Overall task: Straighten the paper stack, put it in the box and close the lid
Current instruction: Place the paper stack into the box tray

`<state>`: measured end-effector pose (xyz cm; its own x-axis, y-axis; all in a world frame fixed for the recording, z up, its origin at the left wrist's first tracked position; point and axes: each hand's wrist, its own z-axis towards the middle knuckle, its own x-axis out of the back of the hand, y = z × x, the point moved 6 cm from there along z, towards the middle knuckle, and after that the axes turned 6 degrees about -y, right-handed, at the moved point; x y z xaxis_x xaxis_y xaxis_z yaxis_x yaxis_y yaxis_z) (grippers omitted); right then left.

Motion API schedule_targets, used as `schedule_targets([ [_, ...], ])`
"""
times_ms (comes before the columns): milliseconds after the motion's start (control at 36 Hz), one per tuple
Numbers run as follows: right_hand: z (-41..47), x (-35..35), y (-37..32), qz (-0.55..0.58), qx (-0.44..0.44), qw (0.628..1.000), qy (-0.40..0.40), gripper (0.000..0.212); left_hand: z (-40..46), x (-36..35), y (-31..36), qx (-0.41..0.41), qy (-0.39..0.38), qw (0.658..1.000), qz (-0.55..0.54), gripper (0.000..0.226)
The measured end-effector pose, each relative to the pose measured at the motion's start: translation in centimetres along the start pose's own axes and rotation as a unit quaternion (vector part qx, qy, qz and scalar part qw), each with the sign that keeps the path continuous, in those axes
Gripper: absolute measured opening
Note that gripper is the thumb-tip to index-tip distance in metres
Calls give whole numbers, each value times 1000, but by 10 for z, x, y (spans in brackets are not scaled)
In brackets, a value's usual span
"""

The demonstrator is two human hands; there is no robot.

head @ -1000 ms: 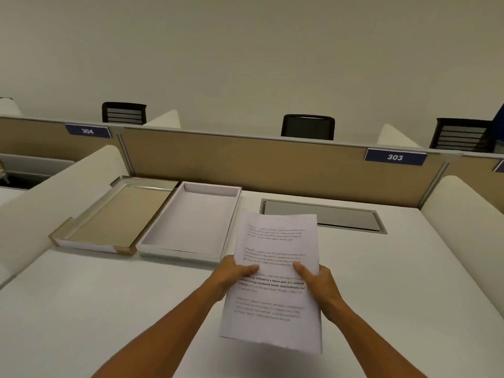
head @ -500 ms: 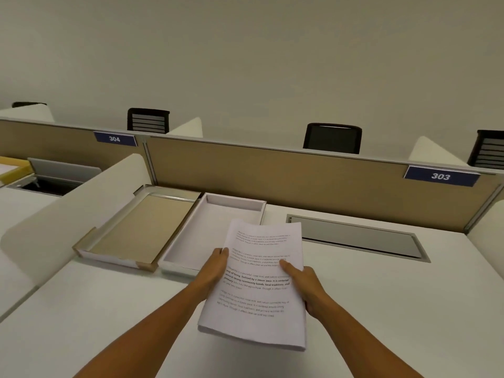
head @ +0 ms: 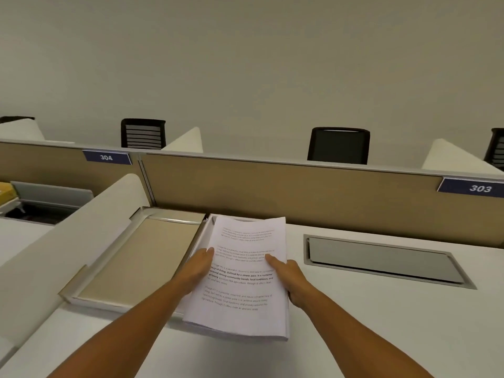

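- Head view, counted from the left: one lid, one box, one paper stack, two hands, one desk hatch, two number plates, and four chair backs behind the partition.
- Number plate "304" point(head: 107, 157) is fixed to the tan partition point(head: 272, 186) at the left; plate "303" point(head: 476, 188) sits at the far right.
- One open lid point(head: 141, 257) lies upside down on the white desk point(head: 381, 323) at the left, its tan inside facing up with nothing in it.
- One white box point(head: 205, 230) lies just beside the lid on its right, side by side; only its left wall and far corner show, since the paper covers the rest, so its contents cannot be told.
- One paper stack point(head: 245, 279), printed text on the top sheet, is held over the box, its near edge reaching out past the box's front over the desk; whether it touches the box cannot be told.
- Left hand point(head: 197, 268) grasps the stack's left edge, thumb on top of the sheet.
- Right hand point(head: 289, 274) grasps the stack's right edge, thumb on top, fingers underneath.
- One grey metal hatch point(head: 381, 259) is set flush in the desk, to the right of the paper and apart from it.
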<state>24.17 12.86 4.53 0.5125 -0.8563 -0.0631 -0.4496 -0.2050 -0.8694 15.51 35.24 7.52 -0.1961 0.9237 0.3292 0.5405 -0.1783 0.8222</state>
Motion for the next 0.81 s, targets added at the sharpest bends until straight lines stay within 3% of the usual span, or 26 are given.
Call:
schedule_targets([
  [111, 0, -8, -4, 5, -13, 1000, -5, 33, -1, 5, 0, 2, -12, 1000, -22, 44],
  [167, 64, -20, -11, 0, -30, 1000, 1, 33, 66, 24, -7, 17, -26, 999, -24, 43],
  [528, 108, -28, 1, 65, -92, 994, -3, 36, 117, 29, -19, 24, 0, 999, 26, 46],
  [806, 127, -28, 6, 41, -123, 991, 18, 41, 143, 31, -41, 58, 26, 995, 77, 43],
])
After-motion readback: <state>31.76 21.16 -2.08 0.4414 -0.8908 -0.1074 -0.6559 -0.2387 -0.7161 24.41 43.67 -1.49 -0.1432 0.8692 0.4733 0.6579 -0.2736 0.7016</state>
